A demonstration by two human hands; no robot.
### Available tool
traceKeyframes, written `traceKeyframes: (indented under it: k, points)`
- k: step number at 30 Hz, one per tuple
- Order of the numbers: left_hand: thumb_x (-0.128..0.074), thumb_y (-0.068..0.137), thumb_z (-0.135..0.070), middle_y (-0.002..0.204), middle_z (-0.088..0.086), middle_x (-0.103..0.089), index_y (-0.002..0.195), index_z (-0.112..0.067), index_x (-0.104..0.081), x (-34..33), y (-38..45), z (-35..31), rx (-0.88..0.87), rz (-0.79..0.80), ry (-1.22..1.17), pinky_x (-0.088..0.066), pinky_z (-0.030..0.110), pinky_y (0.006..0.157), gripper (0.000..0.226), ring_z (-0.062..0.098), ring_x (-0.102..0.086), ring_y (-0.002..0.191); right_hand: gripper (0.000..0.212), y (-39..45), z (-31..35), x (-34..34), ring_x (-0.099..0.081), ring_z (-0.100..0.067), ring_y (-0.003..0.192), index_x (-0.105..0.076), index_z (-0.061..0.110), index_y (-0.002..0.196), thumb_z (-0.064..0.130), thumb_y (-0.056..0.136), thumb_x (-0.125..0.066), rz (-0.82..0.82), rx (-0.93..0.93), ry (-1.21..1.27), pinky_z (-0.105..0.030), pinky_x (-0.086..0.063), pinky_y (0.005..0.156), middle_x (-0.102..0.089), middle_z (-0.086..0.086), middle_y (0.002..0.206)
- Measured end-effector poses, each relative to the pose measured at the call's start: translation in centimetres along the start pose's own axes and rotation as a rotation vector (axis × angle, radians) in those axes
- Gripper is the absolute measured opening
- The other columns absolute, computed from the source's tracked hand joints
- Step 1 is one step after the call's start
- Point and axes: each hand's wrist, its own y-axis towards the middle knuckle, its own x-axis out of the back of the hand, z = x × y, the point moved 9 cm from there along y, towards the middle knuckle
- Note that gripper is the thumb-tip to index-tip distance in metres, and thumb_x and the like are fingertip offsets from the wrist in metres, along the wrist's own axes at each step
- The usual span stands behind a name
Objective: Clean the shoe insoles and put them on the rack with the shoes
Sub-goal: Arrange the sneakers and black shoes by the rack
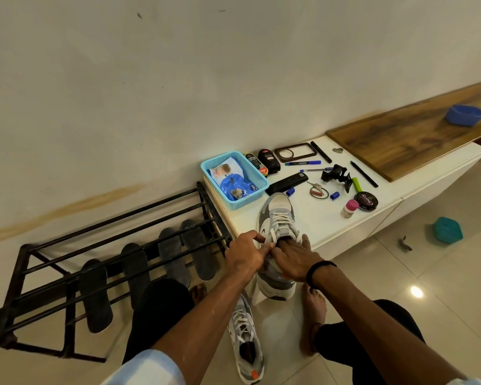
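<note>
A grey and white sneaker (278,218) lies on the front edge of the white cabinet top (317,218), heel hanging over the edge. My left hand (246,252) pinches the shoe's tongue and laces at the collar. My right hand (292,261) has its fingers pushed into the shoe's opening; what they hold inside is hidden. The second sneaker (246,345) lies on the floor between my legs. Several dark insoles (96,295) lean on the bars of the black metal shoe rack (67,276) at the left.
A light blue basket (235,177) with a blue pouch stands behind the shoe. Polish bottles (267,161), pens, keys (317,190), a polish tin (366,201) and a small pink-capped bottle (349,208) litter the cabinet. A teal container (447,229) sits on the tiled floor. My bare feet rest beside the cabinet.
</note>
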Motion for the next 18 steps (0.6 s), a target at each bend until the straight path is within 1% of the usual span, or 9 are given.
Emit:
traceKeyframes:
  k: [3,7,8,11,13,14,16,17,18]
  points:
    - [-0.072,0.091,-0.046,0.105,0.003,-0.074,0.102,-0.035,-0.060,-0.1,0.0,0.0,0.015,0.021,0.010,-0.063,0.043,0.079,0.019,0.022,-0.074,0.087,0.056,1.1,0.1,-0.1,-0.017,-0.025,0.152,-0.030,0.018,0.154,0.039,0.104,-0.016,0.020,-0.016,-0.007,-0.055,0.011,0.121,-0.027,-0.011,0.162]
    - [-0.070,0.093,-0.045,0.102,0.004,-0.075,0.098,-0.035,-0.057,-0.1,0.3,-0.2,0.035,0.048,0.037,-0.063,0.043,0.080,0.017,0.022,-0.074,0.086,0.045,1.9,0.1,0.5,-0.035,-0.029,0.140,-0.052,0.021,0.138,0.035,0.101,-0.030,0.067,-0.075,-0.001,-0.049,-0.007,0.120,-0.047,-0.014,0.149]
    - [-0.069,0.093,-0.045,0.100,0.003,-0.074,0.097,-0.033,-0.058,-0.2,0.4,-0.4,0.040,0.062,0.036,-0.063,0.043,0.080,0.017,0.021,-0.074,0.084,0.048,2.3,-0.4,0.6,-0.034,-0.030,0.140,-0.049,0.022,0.140,0.040,0.097,-0.034,0.076,-0.105,-0.007,-0.050,-0.010,0.119,-0.045,-0.013,0.150]
    - [-0.070,0.093,-0.045,0.097,0.004,-0.074,0.100,-0.027,-0.062,-0.3,0.7,-0.7,0.053,0.094,0.044,-0.064,0.042,0.075,0.021,0.020,-0.075,0.078,0.086,3.5,-1.6,0.9,-0.029,-0.033,0.140,-0.023,0.035,0.153,0.061,0.073,-0.039,0.056,-0.194,0.018,-0.056,-0.019,0.115,-0.034,-0.006,0.158]
    - [-0.071,0.092,-0.043,0.096,0.006,-0.075,0.102,-0.024,-0.063,-0.2,0.7,-0.9,0.046,0.094,0.048,-0.064,0.043,0.074,0.023,0.022,-0.076,0.078,0.095,4.0,-1.5,1.2,-0.027,-0.033,0.141,-0.015,0.035,0.156,0.063,0.068,-0.036,0.045,-0.208,0.032,-0.055,-0.020,0.115,-0.030,-0.006,0.160]
    - [-0.072,0.092,-0.043,0.097,0.007,-0.075,0.103,-0.023,-0.063,-0.2,0.7,-0.9,0.047,0.091,0.041,-0.064,0.043,0.073,0.024,0.022,-0.076,0.078,0.092,3.6,-1.0,1.5,-0.027,-0.033,0.142,-0.017,0.031,0.157,0.061,0.072,-0.035,0.049,-0.190,0.030,-0.054,-0.018,0.117,-0.031,-0.008,0.159]
    - [-0.073,0.092,-0.043,0.101,0.009,-0.074,0.109,-0.021,-0.064,-0.2,0.3,-0.7,0.062,0.090,-0.019,-0.065,0.040,0.068,0.029,0.020,-0.076,0.074,0.063,2.3,-0.2,2.0,-0.030,-0.029,0.143,-0.031,0.024,0.153,0.048,0.094,-0.034,0.056,-0.116,0.081,-0.049,-0.012,0.120,-0.036,-0.010,0.157]
    - [-0.074,0.091,-0.042,0.104,0.010,-0.074,0.113,-0.020,-0.064,-0.1,0.2,-0.6,0.073,0.086,-0.046,-0.065,0.036,0.064,0.032,0.019,-0.076,0.073,0.049,1.7,0.1,2.0,-0.035,-0.028,0.140,-0.041,0.021,0.147,0.038,0.102,-0.031,0.047,-0.066,0.117,-0.048,-0.013,0.121,-0.041,-0.010,0.154]
    - [-0.076,0.090,-0.042,0.108,0.010,-0.073,0.117,-0.020,-0.064,-0.1,0.0,-0.5,0.075,0.080,-0.061,-0.064,0.032,0.062,0.037,0.018,-0.076,0.072,0.041,0.9,0.0,1.9,-0.042,-0.027,0.134,-0.049,0.020,0.138,0.033,0.105,-0.029,0.025,-0.024,0.149,-0.048,-0.022,0.119,-0.048,-0.010,0.147]
